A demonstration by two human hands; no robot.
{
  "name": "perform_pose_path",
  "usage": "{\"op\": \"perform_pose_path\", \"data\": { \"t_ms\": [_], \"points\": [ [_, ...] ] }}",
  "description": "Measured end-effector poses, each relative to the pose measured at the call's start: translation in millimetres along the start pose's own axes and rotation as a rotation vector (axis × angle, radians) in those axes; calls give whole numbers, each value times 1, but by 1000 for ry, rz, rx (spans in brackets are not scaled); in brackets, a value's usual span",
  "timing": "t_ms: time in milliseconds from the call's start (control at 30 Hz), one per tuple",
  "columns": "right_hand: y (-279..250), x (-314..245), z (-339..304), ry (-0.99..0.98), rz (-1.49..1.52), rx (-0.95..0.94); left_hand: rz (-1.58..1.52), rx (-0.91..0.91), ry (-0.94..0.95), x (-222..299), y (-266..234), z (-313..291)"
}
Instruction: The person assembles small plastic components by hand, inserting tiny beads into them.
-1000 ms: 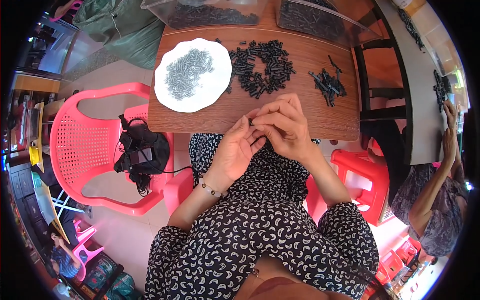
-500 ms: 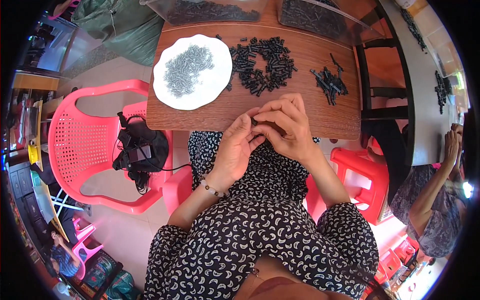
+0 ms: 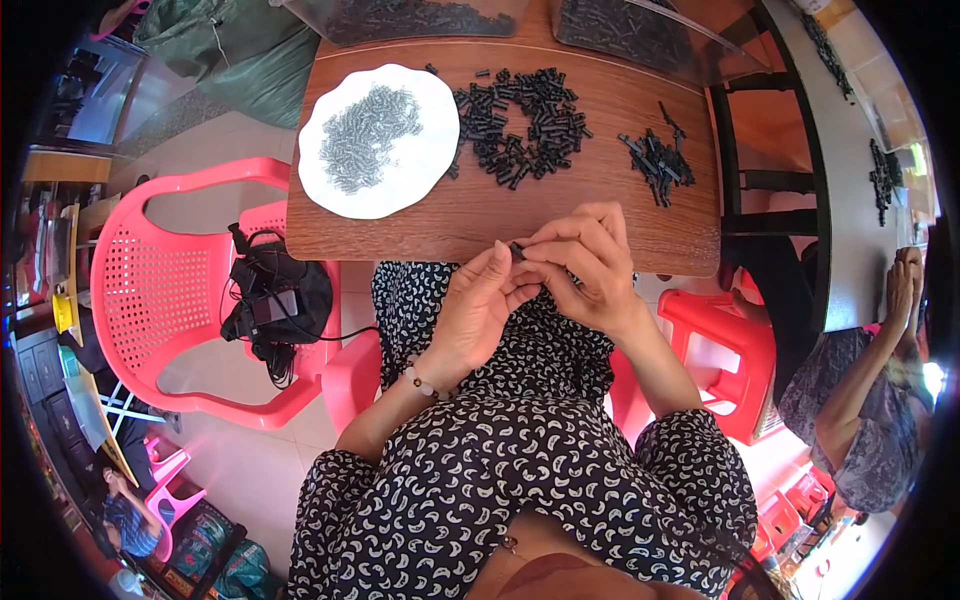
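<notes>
A small black plastic part (image 3: 517, 251) sits pinched between my two hands at the table's front edge. The fingertips of my left hand (image 3: 476, 305) close on it from one side. From the other side, the thumb and fingers of my right hand (image 3: 588, 268) grip it too. Its exact shape is mostly hidden by the fingers. Beyond my hands lies a ring-shaped heap of short black tubular parts (image 3: 545, 130). To its left stands a white scalloped plate (image 3: 420, 185) with a pile of small metal springs (image 3: 362, 140). Longer thin black pieces (image 3: 660, 170) lie at the right.
Clear bins of black parts (image 3: 420, 20) (image 3: 630, 45) stand along the back of the brown table (image 3: 400, 240). A pink chair (image 3: 160, 290) at left holds a black bag (image 3: 290, 300). At right are a red stool (image 3: 720, 350) and another person (image 3: 860, 400) by a second table.
Both hands, still pinching the black part, have shifted slightly right and toward me. My right hand's fingers have bunched a little differently. The heaps look unchanged.
</notes>
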State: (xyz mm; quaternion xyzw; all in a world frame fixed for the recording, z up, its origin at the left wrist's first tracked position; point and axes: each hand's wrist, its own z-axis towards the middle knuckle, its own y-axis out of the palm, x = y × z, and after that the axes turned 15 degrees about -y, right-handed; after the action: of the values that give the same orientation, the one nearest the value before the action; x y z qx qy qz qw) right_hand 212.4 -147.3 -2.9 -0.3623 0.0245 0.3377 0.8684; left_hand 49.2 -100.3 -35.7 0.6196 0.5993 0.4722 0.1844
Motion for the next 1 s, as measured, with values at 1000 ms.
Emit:
{"op": "perform_pose_path", "data": {
  "t_ms": [1000],
  "points": [
    [5, 66, 14, 131, -171, -167, -198, 113, -95, 8, -14, -2]
  ]
}}
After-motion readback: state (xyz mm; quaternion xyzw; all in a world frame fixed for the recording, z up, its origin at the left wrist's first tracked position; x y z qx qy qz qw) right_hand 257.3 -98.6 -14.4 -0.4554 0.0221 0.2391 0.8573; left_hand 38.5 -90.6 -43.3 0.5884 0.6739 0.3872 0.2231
